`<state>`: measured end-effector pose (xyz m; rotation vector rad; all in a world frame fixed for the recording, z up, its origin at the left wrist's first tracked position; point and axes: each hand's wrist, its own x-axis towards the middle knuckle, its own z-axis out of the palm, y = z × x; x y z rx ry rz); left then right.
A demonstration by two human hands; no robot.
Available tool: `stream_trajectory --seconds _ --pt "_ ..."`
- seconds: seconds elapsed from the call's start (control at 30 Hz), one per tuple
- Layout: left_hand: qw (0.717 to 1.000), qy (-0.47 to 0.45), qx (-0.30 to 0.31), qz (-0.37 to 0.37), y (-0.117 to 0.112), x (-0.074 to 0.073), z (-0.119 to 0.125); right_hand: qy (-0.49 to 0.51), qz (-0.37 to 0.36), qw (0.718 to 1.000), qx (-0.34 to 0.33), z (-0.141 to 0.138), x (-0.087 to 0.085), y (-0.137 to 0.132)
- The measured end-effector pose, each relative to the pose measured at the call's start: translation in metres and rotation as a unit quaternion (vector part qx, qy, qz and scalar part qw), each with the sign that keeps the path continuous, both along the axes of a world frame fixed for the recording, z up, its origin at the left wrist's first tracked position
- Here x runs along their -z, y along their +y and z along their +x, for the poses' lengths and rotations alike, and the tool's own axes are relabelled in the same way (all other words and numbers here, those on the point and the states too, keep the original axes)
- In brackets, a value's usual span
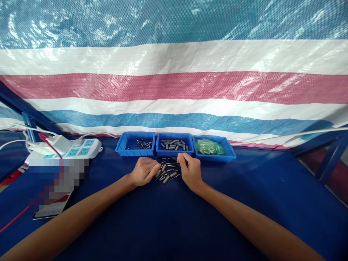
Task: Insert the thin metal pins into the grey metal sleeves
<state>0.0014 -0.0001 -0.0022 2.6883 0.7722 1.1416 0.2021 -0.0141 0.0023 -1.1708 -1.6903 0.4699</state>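
My left hand (145, 171) is closed, thumb pressed to the curled fingers, at the left side of a small pile (168, 173) of thin metal rods and grey cylinders on the blue tabletop. On the pile's other side my right hand (191, 172) is closed too, thumb and index finger pinched together. What either hand holds is too small or hidden to make out. Behind them stand three blue bins in a row: the left bin (127, 153) has thin rods, the middle bin (175, 152) short grey cylinders, the right bin (217, 157) clear greenish tubes.
A white power strip (95, 148) with plugs and cables lies at the left. Nearer to me, a phone (53, 209) sits beside my left forearm, partly blurred out. A striped plastic sheet (174, 87) hangs behind the bins. Blue metal frame bars (330, 159) stand at the sides.
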Motion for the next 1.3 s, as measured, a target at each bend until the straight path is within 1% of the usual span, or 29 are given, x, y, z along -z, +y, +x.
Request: stream_trajectory --seconds 0.07,0.13,0.23,0.3,0.4,0.53,0.7,0.9,1.13,1.3 --pt "1.000 -0.013 -0.009 0.001 -0.001 -0.001 0.000 -0.025 0.014 0.999 -0.021 -0.001 0.000 -0.001" --pt "0.999 -0.037 -0.025 0.000 -0.002 -0.003 -0.001 -0.059 0.032 0.996 -0.059 -0.002 0.002 -0.003" --pt "0.995 -0.080 -0.064 -0.013 -0.004 -0.003 -0.003 -0.116 0.058 0.985 -0.111 -0.002 0.006 -0.004" --pt "0.991 -0.102 -0.086 -0.027 -0.004 -0.003 -0.005 -0.156 0.073 0.977 -0.128 -0.003 0.007 -0.005" --pt "0.987 -0.117 -0.098 -0.047 -0.004 -0.002 -0.005 -0.213 0.094 0.964 -0.132 -0.003 0.004 -0.007" --pt "0.987 -0.116 -0.098 -0.058 -0.004 -0.003 -0.004 -0.282 0.108 0.943 -0.138 -0.003 -0.003 -0.011" --pt "0.987 -0.105 -0.102 -0.064 -0.004 -0.003 -0.005 -0.359 0.090 0.919 -0.137 -0.006 -0.009 -0.020" --pt "0.987 -0.098 -0.105 -0.066 -0.004 -0.004 -0.004 -0.379 0.060 0.913 -0.136 -0.009 -0.011 -0.027" --pt "0.988 -0.093 -0.103 -0.061 -0.004 -0.005 -0.003 -0.397 0.053 0.905 -0.140 -0.010 -0.011 -0.027" --pt "0.990 -0.089 -0.093 -0.050 -0.003 -0.004 -0.004 -0.388 0.056 0.909 -0.143 -0.010 -0.008 -0.027"
